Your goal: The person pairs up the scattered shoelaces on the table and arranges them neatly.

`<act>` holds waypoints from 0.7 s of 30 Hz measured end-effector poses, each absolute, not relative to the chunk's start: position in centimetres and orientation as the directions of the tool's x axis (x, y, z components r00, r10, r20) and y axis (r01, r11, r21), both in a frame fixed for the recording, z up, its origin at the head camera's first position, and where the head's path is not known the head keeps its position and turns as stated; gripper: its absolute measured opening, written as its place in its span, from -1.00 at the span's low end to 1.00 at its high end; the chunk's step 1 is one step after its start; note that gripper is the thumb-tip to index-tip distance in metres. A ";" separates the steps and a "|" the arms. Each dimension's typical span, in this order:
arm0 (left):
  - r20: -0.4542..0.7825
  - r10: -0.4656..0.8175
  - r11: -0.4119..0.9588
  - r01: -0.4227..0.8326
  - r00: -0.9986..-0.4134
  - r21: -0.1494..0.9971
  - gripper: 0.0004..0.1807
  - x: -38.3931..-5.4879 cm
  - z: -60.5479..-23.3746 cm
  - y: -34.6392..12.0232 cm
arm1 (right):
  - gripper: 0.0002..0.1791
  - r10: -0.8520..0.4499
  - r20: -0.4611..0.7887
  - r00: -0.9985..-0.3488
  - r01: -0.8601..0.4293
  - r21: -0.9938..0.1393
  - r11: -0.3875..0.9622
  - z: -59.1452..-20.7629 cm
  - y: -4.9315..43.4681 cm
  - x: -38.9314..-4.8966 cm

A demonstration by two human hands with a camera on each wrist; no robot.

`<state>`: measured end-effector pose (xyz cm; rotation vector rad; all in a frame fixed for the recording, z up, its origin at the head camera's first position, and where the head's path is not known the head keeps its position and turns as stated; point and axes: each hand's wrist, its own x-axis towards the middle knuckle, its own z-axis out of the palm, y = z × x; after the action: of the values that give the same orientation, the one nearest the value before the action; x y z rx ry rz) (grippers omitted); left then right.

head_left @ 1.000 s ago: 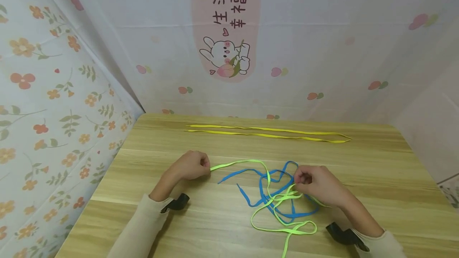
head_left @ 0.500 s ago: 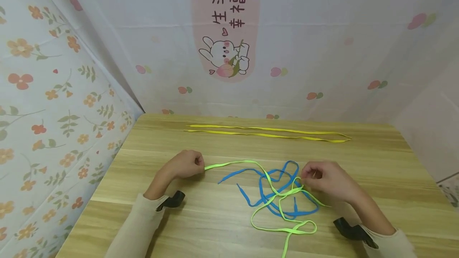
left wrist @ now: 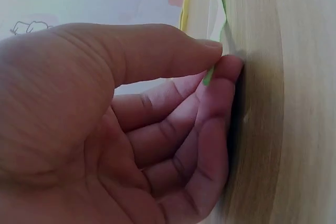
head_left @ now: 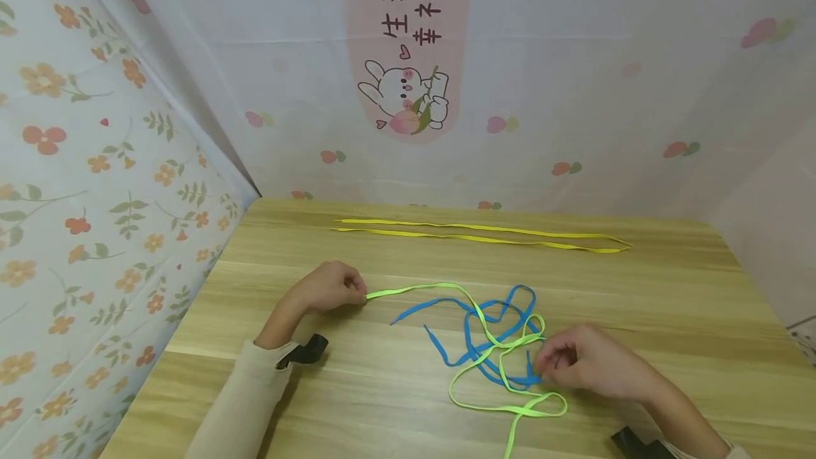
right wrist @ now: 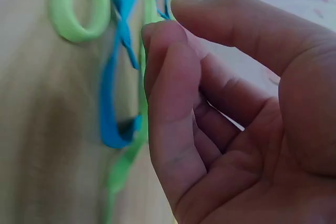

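left hand point(head_left: 330, 285) reaching forward, wrist bent inward, thumb and fingertip pinching green lace's point(head_left: 496, 343) end | right hand point(head_left: 589, 362) loosely curled, thumb-forefinger slightly parted, unladen, beside blue lace point(head_left: 467, 333) | green over blue on table point(head_left: 357, 388)

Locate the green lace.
In the head view, the green lace runs from the left hand rightward across the blue lace, reaching the picture's bottom edge left of the right hand.

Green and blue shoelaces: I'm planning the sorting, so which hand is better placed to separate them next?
Likely the right hand: it is at the overlapping green shoelace and blue shoelace; the left hand pinches the green end, farther away.
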<state>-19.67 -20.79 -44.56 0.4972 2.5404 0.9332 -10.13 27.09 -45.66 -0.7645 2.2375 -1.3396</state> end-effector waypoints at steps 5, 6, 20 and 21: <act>-0.271 0.429 0.694 0.123 -0.862 0.710 -0.97 -19.9 -44.9 -21.2 | -0.87 -0.621 -0.095 -0.778 -0.217 -0.887 0.407 -46.2 26.7 -9.1; -0.276 0.427 0.689 0.112 -0.861 0.716 -0.97 -19.9 -44.9 -21.3 | -0.87 -0.617 -0.095 -0.781 -0.224 -0.880 0.420 -46.4 26.6 -8.9; -0.290 0.415 0.662 0.067 -0.862 0.747 -0.95 -20.0 -45.1 -21.7 | -0.70 -0.590 -0.082 -0.803 -0.335 -0.757 0.561 -46.5 24.8 -7.7; -0.290 0.414 0.664 0.068 -0.863 0.745 -0.96 -20.0 -45.1 -21.7 | -0.69 -0.600 -0.067 -0.797 -0.359 -0.746 0.561 -46.5 24.8 -7.7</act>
<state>-19.97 -21.68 -45.10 0.3766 2.4403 1.0675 -7.72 24.75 -46.49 -0.7886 2.4847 -1.0827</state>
